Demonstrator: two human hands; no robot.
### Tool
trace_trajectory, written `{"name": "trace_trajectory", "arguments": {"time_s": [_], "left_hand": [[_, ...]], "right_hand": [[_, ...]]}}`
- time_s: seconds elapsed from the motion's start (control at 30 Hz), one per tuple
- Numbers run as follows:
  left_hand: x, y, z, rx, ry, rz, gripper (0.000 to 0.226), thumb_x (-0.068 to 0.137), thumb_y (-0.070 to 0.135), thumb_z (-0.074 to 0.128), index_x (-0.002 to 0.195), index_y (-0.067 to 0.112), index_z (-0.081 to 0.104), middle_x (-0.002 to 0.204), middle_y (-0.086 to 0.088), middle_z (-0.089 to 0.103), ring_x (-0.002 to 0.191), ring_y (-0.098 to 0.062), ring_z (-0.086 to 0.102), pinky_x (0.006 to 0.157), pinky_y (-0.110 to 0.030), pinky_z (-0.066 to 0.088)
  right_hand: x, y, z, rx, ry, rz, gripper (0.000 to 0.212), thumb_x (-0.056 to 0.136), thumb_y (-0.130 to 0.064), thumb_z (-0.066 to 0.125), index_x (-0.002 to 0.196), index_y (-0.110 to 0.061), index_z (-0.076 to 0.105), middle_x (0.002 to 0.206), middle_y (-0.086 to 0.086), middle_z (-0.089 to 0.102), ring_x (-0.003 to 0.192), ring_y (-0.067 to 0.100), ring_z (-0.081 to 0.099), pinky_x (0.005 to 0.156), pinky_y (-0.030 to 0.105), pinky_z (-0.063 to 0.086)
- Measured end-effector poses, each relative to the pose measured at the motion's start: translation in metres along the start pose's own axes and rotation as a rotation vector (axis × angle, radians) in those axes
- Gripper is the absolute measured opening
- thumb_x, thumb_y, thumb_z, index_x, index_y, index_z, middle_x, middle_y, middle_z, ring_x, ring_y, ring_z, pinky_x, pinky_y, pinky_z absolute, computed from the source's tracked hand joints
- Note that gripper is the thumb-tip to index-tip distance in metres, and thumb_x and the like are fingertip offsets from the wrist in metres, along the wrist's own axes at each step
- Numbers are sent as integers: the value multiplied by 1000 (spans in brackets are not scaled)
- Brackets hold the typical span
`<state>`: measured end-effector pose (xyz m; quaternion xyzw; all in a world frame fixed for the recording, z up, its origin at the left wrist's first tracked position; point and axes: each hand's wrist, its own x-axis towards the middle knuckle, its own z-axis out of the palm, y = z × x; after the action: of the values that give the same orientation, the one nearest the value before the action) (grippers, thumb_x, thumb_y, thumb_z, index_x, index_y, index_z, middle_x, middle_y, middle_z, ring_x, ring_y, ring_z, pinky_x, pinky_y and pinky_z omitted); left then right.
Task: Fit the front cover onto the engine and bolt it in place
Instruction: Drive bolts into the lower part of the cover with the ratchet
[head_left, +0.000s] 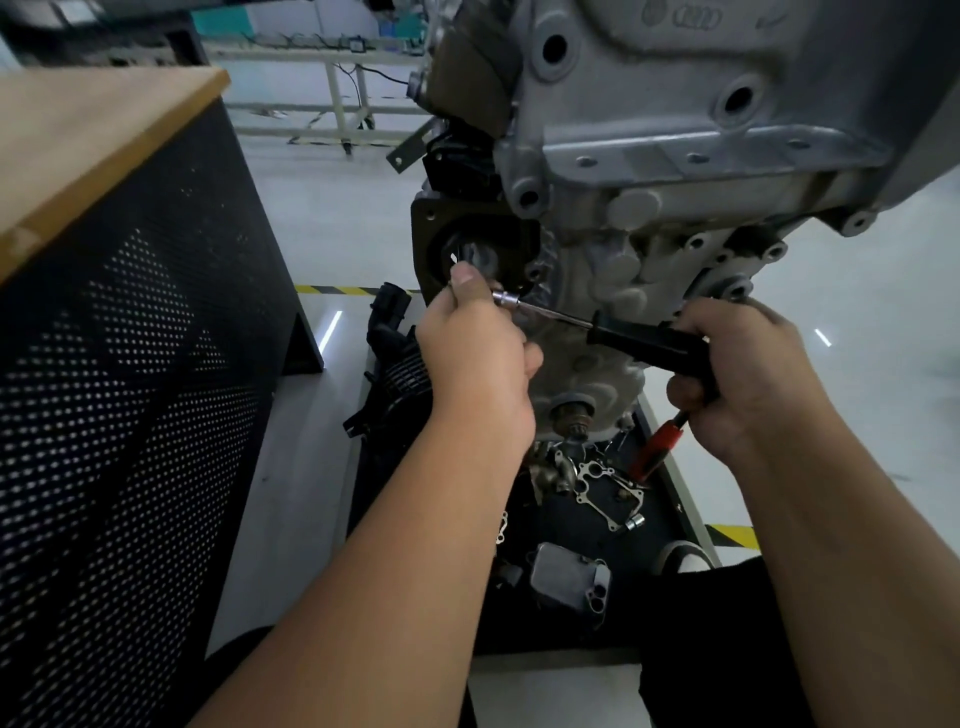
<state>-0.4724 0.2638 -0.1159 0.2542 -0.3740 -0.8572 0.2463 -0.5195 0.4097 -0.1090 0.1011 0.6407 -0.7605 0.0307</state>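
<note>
1. Both hands work one tool: the right hand (748, 374) wraps its fingers round the black handle of a nut driver (613, 332), and the left hand (478, 358) pinches the tool's chrome socket end (506, 298) between thumb and fingers.
2. From handle to socket, the driver's thin steel shaft slants up and to the left, across the face of the engine (675, 156).
3. Cast in pale grey aluminium, the front cover (613, 270) sits against the engine's lower face, ribbed and lumpy, with bolt bosses round its edge and a dark shaft stub (571, 415) poking out near its bottom.
4. That cover lies directly behind the two grips: the left hand's grip is at its left margin, the right hand's at its right, and the shaft bridges them in front of it.
5. Just past the left thumb, a dark square housing with a round opening (467, 249) is fixed to the engine's side; whether the socket sits on a bolt cannot be told.
6. Below the engine, a dark tray (670, 525) holds loose parts, among them a metal gasket (608, 491), a small grey cooler block (566, 577) and a red-handled tool (660, 444).
7. At the left stands a black perforated cabinet with a wooden worktop (78, 150).
</note>
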Motion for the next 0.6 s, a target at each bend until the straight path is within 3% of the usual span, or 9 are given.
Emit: {"name": "trace_trajectory", "arguments": {"time_s": [0.07,0.13,0.2,0.23,0.33,0.4,0.43,0.5,0.6], "left_hand": [[2,-2,3,-21,4,-29,34,108,33,48,81,12,54,52,6,34,38,-7,22,35,-21,20],[5,-4,6,-15,4,-98,31,107,31,52,84,10,55,54,5,31,38,-7,21,34,-20,19],[8,-9,9,57,22,-129,29,105,28,56,82,11,55,50,6,32,35,-7,21,34,-19,18],[9,-11,11,112,33,-130,29,103,27,59,78,14,55,49,6,33,33,-7,21,35,-17,18],[9,-15,13,206,44,-98,40,96,22,70,58,20,59,51,5,35,32,-9,23,38,-17,20],[11,-15,13,259,64,-27,50,93,21,73,43,21,64,48,5,39,34,-12,27,42,-19,25],[12,-15,13,327,76,37,50,91,22,74,42,25,67,46,6,42,36,-15,32,46,-21,29],[14,-15,13,491,87,218,52,93,22,71,41,20,63,43,5,43,43,-20,39,52,-27,33],[18,-15,11,754,51,423,56,100,18,60,48,19,41,48,2,45,45,-16,41,49,-25,30]], "right_hand": [[-3,-6,-2,-40,11,17,16,75,2,57,82,-9,49,54,3,38,36,14,28,38,18,23],[-11,-7,-6,-106,44,30,17,77,-8,65,91,-5,57,53,1,40,33,13,28,37,19,25],[-28,2,-16,-117,86,28,42,73,-23,75,112,-12,64,64,1,49,34,11,35,38,21,29],[-41,10,-19,-120,79,11,50,66,-31,78,113,-22,66,69,0,56,36,10,40,39,22,32],[-79,31,-19,-231,-74,-52,46,53,-46,81,97,-35,72,80,1,75,56,20,64,53,35,49],[-90,41,-12,-339,-174,-124,31,66,-43,79,95,-32,75,84,-3,77,75,21,73,73,49,60],[-93,46,-8,-381,-196,-164,23,74,-39,78,95,-30,75,85,-7,77,80,16,74,79,48,60],[-96,54,-1,-395,-182,-234,12,85,-30,76,97,-29,73,85,-14,76,80,5,72,78,40,58],[-100,65,6,-370,-144,-262,15,87,-25,74,102,-28,70,83,-17,74,77,1,71,70,31,57]]}}
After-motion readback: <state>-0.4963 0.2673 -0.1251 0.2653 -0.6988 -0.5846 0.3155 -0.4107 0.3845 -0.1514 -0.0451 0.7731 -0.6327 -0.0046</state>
